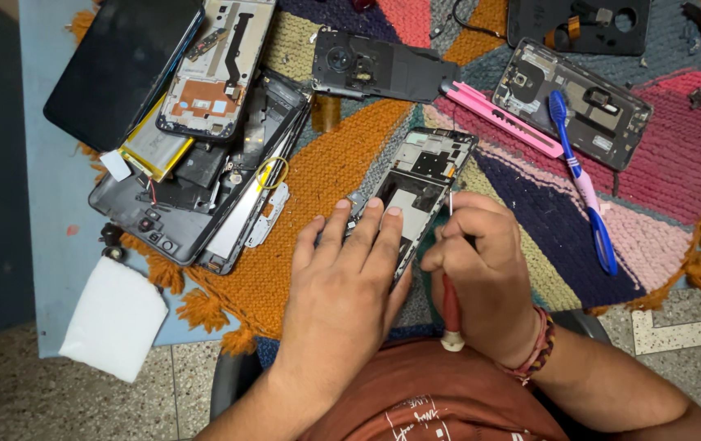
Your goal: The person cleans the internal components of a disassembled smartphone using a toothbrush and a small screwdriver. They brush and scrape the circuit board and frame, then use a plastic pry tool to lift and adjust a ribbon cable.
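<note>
Evidently the opened phone frame (416, 192) is thin, stiff and fragile; the left hand (350, 269) lies flat, open, pinning its lower end. The right hand (481, 261) has its grip closed around a red-handled screwdriver (451, 306), tip at the frame's edge.

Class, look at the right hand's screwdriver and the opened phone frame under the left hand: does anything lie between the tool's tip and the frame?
Nothing visible does. The left hand presses flat on the phone frame, and the right hand holds the red-handled screwdriver right at the frame's edge. The pink cutter and blue toothbrush lie off to the side.

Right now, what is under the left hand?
The left hand lies flat on an opened phone frame resting on the woven rug. The frame's upper half shows boards and cutouts; its lower half is covered by the fingers.
</note>
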